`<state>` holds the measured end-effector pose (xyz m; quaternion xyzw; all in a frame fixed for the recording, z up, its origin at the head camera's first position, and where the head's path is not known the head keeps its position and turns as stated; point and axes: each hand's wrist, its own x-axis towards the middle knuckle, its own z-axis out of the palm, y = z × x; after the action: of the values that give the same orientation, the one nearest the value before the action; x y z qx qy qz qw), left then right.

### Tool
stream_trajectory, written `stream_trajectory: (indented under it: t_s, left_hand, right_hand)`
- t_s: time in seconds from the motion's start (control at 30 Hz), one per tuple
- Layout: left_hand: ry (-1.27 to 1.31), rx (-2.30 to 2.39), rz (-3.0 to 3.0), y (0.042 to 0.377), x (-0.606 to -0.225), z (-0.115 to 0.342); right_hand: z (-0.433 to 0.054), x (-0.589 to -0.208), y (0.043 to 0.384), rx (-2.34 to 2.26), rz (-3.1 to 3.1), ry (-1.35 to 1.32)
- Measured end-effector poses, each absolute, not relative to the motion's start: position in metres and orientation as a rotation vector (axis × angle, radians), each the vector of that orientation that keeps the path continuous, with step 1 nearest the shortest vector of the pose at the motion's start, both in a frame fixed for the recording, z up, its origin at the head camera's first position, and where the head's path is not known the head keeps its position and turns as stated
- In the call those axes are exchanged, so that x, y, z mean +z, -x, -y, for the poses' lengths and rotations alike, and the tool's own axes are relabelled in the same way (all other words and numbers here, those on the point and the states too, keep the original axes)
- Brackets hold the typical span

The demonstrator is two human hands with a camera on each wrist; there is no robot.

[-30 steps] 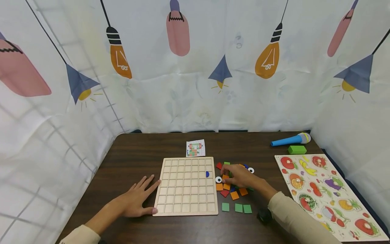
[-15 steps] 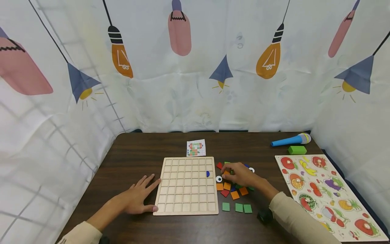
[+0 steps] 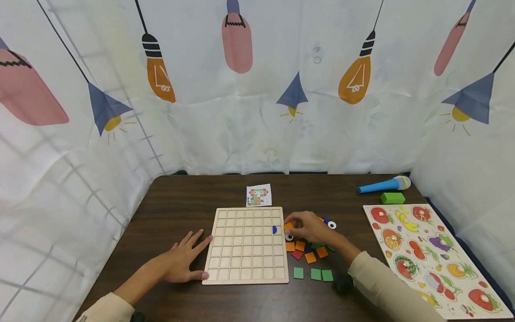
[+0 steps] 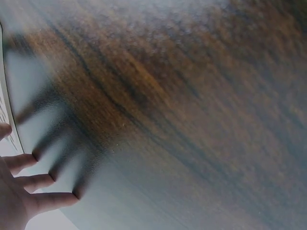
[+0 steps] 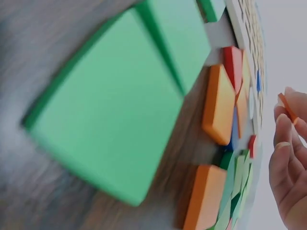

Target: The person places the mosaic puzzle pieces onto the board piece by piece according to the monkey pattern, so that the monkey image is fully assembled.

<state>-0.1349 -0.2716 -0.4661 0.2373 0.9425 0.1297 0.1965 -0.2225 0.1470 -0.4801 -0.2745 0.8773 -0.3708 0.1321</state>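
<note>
Item one, on my head feed: bare left hand (image 3: 183,261), back upward, fingers spread and nearly straight, thumb set wide. Item two: left arm in a long beige fabric sleeve (image 3: 108,308), slanting in from lower left, wrist exposed. Item three: bare right hand (image 3: 310,226), thumb and forefinger pinched, which my right wrist feed confirms. Item four: right arm, matching beige fabric sleeve (image 3: 396,286), slanting in from lower right.
</note>
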Motion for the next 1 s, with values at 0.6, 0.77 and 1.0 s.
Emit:
stream_trajectory:
  t_s: [0.6,0.77,1.0]
  left_hand:
    - [-0.653,0.334,-2.640,0.134,-0.468,0.273]
    - [-0.641,0.336,-2.651,0.135,-0.468,0.273]
    - [-0.641,0.331,-2.650,0.135,-0.468,0.271]
  right_hand:
    - [-0.115,-0.479,0.229,-1.132,-2.479,0.746]
    - [-0.106,-0.480,0.232,-1.106,-2.524,0.684]
    - [-0.095,-0.478,0.233,-1.073,-2.540,0.638]
